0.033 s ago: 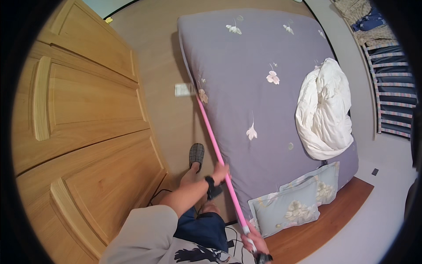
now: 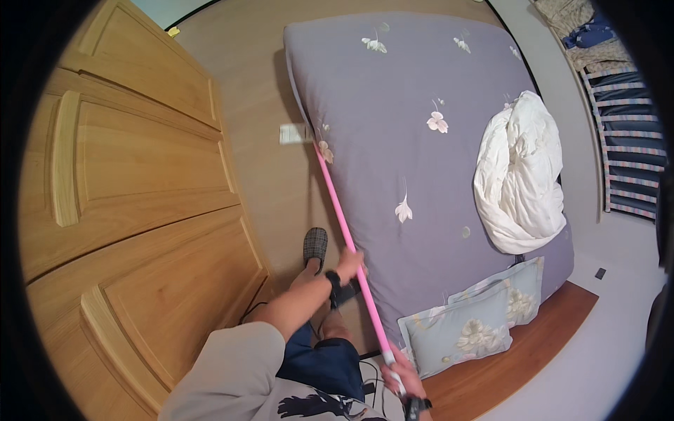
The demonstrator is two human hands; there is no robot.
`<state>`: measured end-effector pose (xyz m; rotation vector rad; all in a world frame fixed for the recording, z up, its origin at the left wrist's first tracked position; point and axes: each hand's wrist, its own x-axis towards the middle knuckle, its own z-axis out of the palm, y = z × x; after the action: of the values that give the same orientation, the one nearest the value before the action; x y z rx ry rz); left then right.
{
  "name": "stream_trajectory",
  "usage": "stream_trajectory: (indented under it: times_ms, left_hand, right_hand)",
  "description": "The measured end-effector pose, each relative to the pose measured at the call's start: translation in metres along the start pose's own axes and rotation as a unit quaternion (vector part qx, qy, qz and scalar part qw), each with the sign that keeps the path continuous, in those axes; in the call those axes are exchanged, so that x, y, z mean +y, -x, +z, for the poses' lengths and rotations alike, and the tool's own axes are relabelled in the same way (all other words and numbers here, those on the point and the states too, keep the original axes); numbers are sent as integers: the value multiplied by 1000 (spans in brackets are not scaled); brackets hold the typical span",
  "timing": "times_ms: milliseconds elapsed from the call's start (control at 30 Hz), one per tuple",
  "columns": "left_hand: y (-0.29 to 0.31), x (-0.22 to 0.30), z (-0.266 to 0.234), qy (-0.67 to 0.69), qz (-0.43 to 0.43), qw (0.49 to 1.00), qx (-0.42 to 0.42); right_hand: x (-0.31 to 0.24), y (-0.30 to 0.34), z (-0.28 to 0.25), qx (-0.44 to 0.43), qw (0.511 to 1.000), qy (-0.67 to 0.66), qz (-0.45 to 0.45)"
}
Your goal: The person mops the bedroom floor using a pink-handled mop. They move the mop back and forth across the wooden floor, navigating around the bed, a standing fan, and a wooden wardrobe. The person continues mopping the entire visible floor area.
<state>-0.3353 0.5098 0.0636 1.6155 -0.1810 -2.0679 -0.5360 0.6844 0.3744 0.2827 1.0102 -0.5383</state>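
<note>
My left hand (image 2: pixel 349 266) is wrapped round the middle of the long pink pole of a flat mop (image 2: pixel 337 207). Farther back, near the white grip end, my right hand (image 2: pixel 403 374) closes on the same pole. The pole slants away along the bed's left side. Its flat, pale mop head (image 2: pixel 293 134) lies on the floor at the bed's edge, and part of it is hidden by the bedding. Both wrists wear dark bands.
A bed (image 2: pixel 393 84) with a purple flowered sheet fills the middle. On it lie a bundled white quilt (image 2: pixel 519 175) and pillows (image 2: pixel 460 326). Wooden wardrobe doors (image 2: pixel 151 154) line the left. My slippered foot (image 2: pixel 315 243) stands on the floor between, near dark cables (image 2: pixel 375 382).
Both hands and the pole have shifted slightly, the left hand a little leftward and forward, the right hand a little leftward. The mop head stays in nearly the same spot.
</note>
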Motion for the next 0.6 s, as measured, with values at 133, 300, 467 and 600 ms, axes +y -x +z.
stream_trajectory:
  times_ms: [133, 300, 467, 600]
  left_hand:
    - [-71, 88, -53, -24, 68, 997, 11]
    - [-105, 138, -78, 222, 42, 973, 55]
    - [-88, 80, -82, 265, 103, 957, -55]
    - [-72, -7, -38, 239, 80, 968, -3]
  right_hand:
    - [-21, -101, 51, -99, 994, -41, -38]
    - [-31, -160, 82, -119, 986, -84, -75]
    - [-7, -144, 44, -140, 976, -157, -51]
    - [29, -100, -58, -143, 975, -159, -55]
